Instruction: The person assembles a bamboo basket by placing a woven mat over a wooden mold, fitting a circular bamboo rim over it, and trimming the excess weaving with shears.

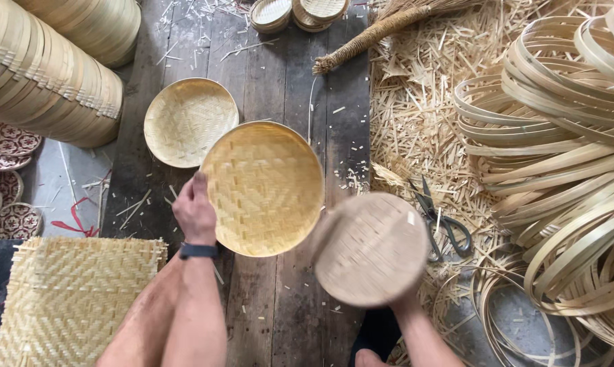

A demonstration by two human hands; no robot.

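Two round woven bamboo trays, golden and blurred brown, in bare hands.

In my left hand I hold a round, pale woven bamboo tray, tilted, inside showing. My right holds a blurred round woven disc, nearer right.

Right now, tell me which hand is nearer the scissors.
Right. The right hand, mostly hidden beneath the blurred round woven disc it holds, is just left of the scissors. The left hand grips the round woven tray, farther left.
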